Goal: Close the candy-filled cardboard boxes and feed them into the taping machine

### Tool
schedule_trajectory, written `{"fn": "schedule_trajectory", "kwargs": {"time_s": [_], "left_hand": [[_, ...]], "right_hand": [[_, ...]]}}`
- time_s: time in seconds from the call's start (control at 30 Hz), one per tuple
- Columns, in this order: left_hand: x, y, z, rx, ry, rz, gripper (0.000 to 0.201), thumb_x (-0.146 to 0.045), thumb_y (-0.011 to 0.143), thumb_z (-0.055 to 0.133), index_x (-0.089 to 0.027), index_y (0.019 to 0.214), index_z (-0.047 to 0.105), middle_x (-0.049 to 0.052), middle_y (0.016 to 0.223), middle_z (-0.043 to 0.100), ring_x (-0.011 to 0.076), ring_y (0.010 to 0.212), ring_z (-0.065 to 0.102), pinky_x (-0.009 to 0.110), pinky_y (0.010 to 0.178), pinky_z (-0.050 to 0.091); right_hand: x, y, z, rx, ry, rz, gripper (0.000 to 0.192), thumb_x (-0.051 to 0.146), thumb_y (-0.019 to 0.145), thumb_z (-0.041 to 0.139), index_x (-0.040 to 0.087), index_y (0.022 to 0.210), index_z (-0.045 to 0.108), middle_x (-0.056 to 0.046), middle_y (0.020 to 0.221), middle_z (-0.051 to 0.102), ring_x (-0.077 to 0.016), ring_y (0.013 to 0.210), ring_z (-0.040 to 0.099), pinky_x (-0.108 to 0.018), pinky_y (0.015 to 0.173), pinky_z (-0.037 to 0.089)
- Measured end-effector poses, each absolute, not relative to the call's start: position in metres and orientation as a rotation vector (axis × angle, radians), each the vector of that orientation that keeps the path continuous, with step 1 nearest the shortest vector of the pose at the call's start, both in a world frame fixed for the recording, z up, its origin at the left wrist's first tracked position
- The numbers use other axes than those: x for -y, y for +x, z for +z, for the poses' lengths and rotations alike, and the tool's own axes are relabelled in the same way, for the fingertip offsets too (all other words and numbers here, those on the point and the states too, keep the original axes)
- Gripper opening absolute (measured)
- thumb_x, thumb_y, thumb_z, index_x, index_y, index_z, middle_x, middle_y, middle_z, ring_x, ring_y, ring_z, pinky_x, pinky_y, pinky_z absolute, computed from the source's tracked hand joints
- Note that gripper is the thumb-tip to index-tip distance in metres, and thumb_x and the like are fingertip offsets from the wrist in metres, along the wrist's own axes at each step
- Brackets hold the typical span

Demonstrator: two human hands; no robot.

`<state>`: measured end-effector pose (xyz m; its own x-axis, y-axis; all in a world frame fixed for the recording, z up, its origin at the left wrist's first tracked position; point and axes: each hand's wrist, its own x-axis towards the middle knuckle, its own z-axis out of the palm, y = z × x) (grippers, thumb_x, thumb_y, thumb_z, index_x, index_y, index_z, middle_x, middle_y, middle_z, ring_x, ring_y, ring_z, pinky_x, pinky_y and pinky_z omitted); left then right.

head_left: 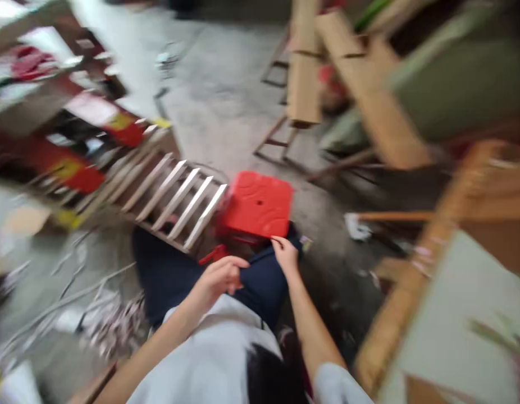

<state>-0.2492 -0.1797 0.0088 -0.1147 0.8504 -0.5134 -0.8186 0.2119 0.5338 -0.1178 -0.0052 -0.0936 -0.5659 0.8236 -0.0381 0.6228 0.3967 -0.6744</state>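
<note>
Red stool [256, 205] sits on the concrete floor [226, 95] at the person's knees — right hand [285, 255] pinches its near edge, left hand [220, 279] loosely curled, empty (frame blurred). Step looks like repositioning — next needs a firmer two-handed grip.

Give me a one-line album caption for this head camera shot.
Blurred look down: the right hand touches a red plastic stool, the left hand hovers empty over dark trousers.
</note>
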Motion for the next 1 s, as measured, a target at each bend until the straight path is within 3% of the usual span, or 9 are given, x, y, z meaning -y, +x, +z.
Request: {"fn": "schedule_trajectory", "kwargs": {"time_s": [0.13,0.3,0.43,0.53,0.6,0.77,0.87,1.0], "left_hand": [[0.151,-0.262,-0.022,-1.105,0.021,1.259,0.047,-0.054,0.07,0.077,-0.017,0.099,0.074,-0.005,0.063,0.041,0.0062,0.052,0.041,0.025,0.066,0.047],[0.11,-0.259,-0.04,-1.317,0.035,1.071,0.056,-0.058,0.058,0.084,-0.018,0.097,0.075,-0.004,0.062,0.044,0.0079,0.055,0.041,0.02,0.052,0.037],[0.068,-0.262,-0.059,-1.409,0.068,1.019,0.061,-0.059,0.047,0.088,-0.022,0.094,0.077,-0.003,0.062,0.051,0.01,0.058,0.048,0.021,0.054,0.041],[0.032,-0.263,-0.078,-1.494,0.084,0.984,0.061,-0.062,0.037,0.09,-0.026,0.084,0.077,-0.004,0.057,0.051,0.0109,0.053,0.048,0.025,0.055,0.046],[0.007,-0.26,-0.087,-1.547,0.128,0.967,0.063,-0.065,0.037,0.089,-0.026,0.085,0.077,-0.004,0.057,0.052,0.0119,0.053,0.049,0.026,0.056,0.048],[-0.069,-0.231,-0.081,-1.521,0.422,0.859,0.067,-0.064,0.044,0.087,-0.017,0.09,0.077,-0.001,0.067,0.059,0.0139,0.064,0.054,0.023,0.061,0.047],[-0.135,-0.188,-0.07,-1.413,0.642,0.808,0.065,-0.063,0.049,0.086,-0.015,0.091,0.075,0.003,0.076,0.064,0.0148,0.07,0.056,0.024,0.065,0.047],[-0.225,-0.098,-0.052,-1.198,0.725,0.823,0.065,-0.067,0.059,0.079,-0.015,0.096,0.069,0.01,0.094,0.068,0.0181,0.08,0.06,0.026,0.071,0.047]], "right_hand": [[-0.075,-0.048,-0.094,1.923,-1.615,0.627,0.022,0.031,0.094,0.053,0.016,0.101,0.068,-0.007,0.094,0.073,-0.0169,0.082,0.068,-0.031,0.079,0.057],[-0.179,0.05,-0.025,1.363,-1.729,0.105,0.036,0.036,0.094,0.042,0.015,0.119,0.056,-0.015,0.117,0.065,-0.0236,0.108,0.062,-0.04,0.097,0.049],[-0.276,0.138,0.048,1.133,-1.838,-0.278,0.045,0.03,0.085,0.057,0.013,0.126,0.048,-0.017,0.126,0.056,-0.0274,0.121,0.052,-0.046,0.106,0.041],[-0.345,0.182,0.079,1.102,-2.035,-0.383,0.063,0.031,0.078,0.07,0.008,0.131,0.046,-0.025,0.136,0.047,-0.0341,0.13,0.04,-0.053,0.109,0.033],[-0.38,0.199,0.085,1.15,-2.11,-0.359,0.068,0.033,0.075,0.074,0.008,0.132,0.047,-0.026,0.138,0.046,-0.0361,0.13,0.037,-0.056,0.105,0.036],[-0.409,0.238,0.076,1.296,-2.149,-0.282,0.033,0.031,0.076,0.071,0.01,0.101,0.068,-0.02,0.103,0.066,-0.0335,0.111,0.052,-0.05,0.091,0.046],[-0.389,0.272,0.083,1.351,-2.143,-0.271,0.027,0.031,0.072,0.075,0.01,0.089,0.072,-0.013,0.085,0.068,-0.0284,0.089,0.061,-0.044,0.083,0.049],[-0.327,0.305,0.103,1.322,-2.067,-0.2,0.025,0.036,0.069,0.076,0.012,0.076,0.069,-0.003,0.067,0.064,-0.0217,0.07,0.061,-0.034,0.068,0.048]]}}
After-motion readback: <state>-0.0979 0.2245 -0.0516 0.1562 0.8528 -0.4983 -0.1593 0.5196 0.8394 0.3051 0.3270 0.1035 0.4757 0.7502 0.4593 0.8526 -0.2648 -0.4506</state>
